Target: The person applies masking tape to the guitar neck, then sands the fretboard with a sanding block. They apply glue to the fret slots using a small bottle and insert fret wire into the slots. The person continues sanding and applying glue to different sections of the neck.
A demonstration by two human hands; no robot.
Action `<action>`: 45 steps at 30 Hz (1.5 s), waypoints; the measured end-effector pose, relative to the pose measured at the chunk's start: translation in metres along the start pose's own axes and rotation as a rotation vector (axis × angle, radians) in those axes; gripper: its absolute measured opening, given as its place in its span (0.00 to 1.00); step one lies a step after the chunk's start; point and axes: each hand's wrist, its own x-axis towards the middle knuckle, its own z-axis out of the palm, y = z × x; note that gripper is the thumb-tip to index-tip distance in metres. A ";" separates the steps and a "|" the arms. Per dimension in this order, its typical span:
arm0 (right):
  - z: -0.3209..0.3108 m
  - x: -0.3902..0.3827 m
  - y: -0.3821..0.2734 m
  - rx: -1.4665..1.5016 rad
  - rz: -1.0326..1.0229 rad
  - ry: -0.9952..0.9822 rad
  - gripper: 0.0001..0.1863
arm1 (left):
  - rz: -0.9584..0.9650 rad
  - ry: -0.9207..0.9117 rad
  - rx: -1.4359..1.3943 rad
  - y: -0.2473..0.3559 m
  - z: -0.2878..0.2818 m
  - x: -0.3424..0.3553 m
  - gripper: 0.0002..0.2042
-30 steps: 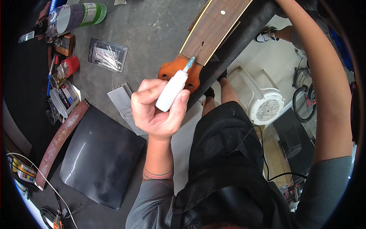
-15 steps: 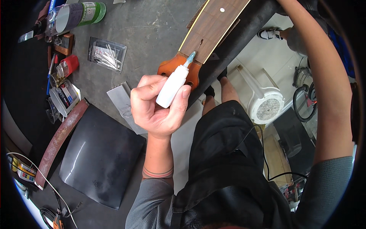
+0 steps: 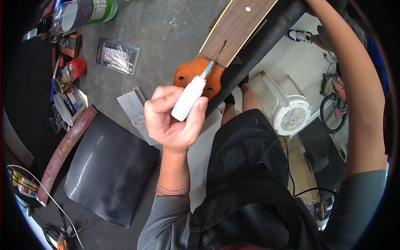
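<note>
My left hand [image 3: 173, 121] is closed around a small white squeeze bottle [image 3: 188, 99], with fingers on one side and the thumb on the other. The bottle has a translucent bluish tip [image 3: 208, 68], which points at the near end of a dark wooden fretboard [image 3: 237, 31]. A dark streak [image 3: 222, 48] runs along the wood just beyond that tip. Below the fretboard, the orange-brown headstock [image 3: 187, 71] has round holes and is partly covered by the bottle. My right forearm [image 3: 354, 83] reaches up past the top right edge, so the right hand is out of the picture.
A clear tray of thin metal strips [image 3: 118, 57] lies on the grey bench [image 3: 162, 25]. Nearby are a grey block [image 3: 135, 110], a black curved sheet [image 3: 110, 166] and a green-bottomed bottle [image 3: 98, 10]. A white stool [image 3: 291, 112] and another person's shoe [image 3: 299, 36] are at right.
The neck has shifted slightly right and down in the picture. The bottle tip now sits nearer the fretboard's end, and the dark streak looks longer. Another person's hand has appeared at right.
</note>
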 end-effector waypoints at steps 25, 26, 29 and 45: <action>0.001 0.002 0.000 -0.010 0.006 0.005 0.24 | -0.111 0.057 -0.090 0.000 -0.005 -0.017 0.23; 0.001 0.002 0.001 -0.012 0.009 0.006 0.24 | -0.111 0.064 -0.085 0.000 -0.005 -0.018 0.23; 0.000 0.003 0.002 -0.012 0.009 0.007 0.24 | -0.108 0.063 -0.074 0.000 -0.004 -0.017 0.23; -0.002 0.008 0.005 -0.016 0.017 0.018 0.24 | -0.112 0.042 -0.088 0.001 -0.004 -0.015 0.22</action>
